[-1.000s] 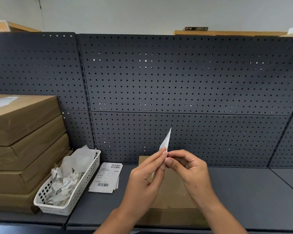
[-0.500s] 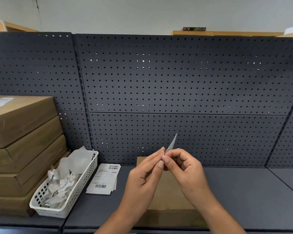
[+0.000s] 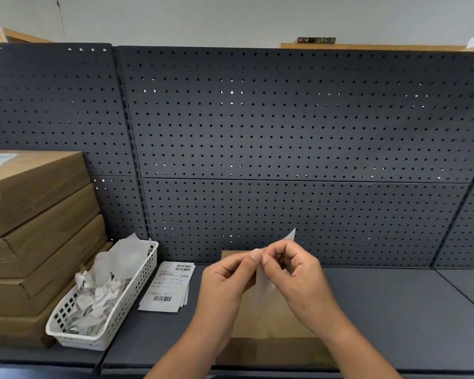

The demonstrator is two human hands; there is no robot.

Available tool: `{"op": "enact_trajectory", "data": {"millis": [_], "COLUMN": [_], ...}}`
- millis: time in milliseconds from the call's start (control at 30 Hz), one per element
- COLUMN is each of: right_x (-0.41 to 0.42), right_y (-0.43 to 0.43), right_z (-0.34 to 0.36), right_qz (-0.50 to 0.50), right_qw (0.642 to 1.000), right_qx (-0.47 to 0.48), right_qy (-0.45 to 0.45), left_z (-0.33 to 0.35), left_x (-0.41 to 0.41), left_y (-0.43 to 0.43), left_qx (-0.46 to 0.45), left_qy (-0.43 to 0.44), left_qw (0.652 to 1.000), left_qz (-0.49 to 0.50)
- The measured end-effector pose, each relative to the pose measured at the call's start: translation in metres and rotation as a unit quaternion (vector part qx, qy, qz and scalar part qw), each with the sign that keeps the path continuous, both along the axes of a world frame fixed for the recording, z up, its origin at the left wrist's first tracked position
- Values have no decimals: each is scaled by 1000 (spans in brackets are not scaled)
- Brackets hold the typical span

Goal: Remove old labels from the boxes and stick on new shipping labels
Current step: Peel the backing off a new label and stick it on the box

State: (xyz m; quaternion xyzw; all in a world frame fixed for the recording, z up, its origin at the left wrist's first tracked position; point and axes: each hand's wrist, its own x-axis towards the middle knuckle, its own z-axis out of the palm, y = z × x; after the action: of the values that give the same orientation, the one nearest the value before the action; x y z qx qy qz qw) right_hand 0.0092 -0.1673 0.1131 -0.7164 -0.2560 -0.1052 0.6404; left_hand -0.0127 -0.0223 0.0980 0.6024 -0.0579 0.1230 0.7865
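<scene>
White paper label (image 3: 265, 281) I pinch with left hand (image 3: 225, 280) and right hand (image 3: 298, 272) fingers (image 3: 255, 254) above brown cardboard box (image 3: 271, 326); dark grey worktop (image 3: 394, 310) spreads right.

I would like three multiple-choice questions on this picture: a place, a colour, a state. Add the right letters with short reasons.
1. Where do the label sheets lie? A inside the basket; B on the shelf, just right of the basket; C in the left hand.
2. What colour is the basket? A white; B blue; C red.
3. What do the hands do? A both pinch one paper piece; B both lie flat; C only the right hand holds it.
Key: 1 B, they lie beside its wall; 2 A, white lattice; 3 A, both hands grip it together.
</scene>
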Motion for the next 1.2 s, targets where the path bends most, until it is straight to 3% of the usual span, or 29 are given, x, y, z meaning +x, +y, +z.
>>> {"op": "enact_trajectory", "data": {"millis": [367,633,800,967,1200], "right_x": [9,9,11,13,19], "right_y": [-3,-1,4,4,-4], "right_z": [-15,-18,-20,-25,-35], "right_qz": [-70,-106,-99,-48,-94], "right_qw": [991,993,995,997,992], "right_qx": [117,28,18,56,78], "right_qy": [11,-51,-23,9,30], "left_z": [-1,-5,-3,-14,-19], "left_x": [8,8,7,14,21], "left_y": [-1,-9,-15,-13,-2], "left_qx": [-70,-50,-55,3,-59], "left_qy": [33,27,31,17,72], "left_qw": [995,998,998,1000,996], "left_qz": [61,25,6,11,2]}}
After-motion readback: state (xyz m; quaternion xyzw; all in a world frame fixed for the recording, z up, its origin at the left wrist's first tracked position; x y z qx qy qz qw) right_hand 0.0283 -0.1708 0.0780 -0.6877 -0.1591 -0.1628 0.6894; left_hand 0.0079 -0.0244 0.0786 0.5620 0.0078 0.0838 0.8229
